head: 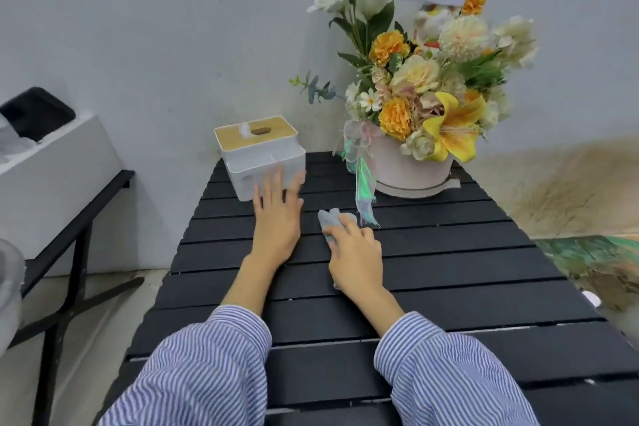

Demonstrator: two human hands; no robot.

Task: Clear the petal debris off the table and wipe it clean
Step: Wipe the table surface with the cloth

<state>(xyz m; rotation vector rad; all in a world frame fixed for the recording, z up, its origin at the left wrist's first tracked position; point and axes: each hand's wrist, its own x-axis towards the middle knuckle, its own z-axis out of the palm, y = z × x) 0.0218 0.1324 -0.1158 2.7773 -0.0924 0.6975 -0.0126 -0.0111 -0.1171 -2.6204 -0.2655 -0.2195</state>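
Black slatted desk (449, 252), no petal debris visible on it. Flower arrangement (425, 97) in pale pot at far right corner. Tissue box (259, 156), bamboo lid, left of flower arrangement. Left hand (276, 218) flat, fingers (273, 183) straight and spread, tips touching tissue box, probably to steady or shift it. Right hand (356, 252) presses crumpled grey cloth (332, 218) to desk, below flower arrangement, fingers curled over it, likely wiping.
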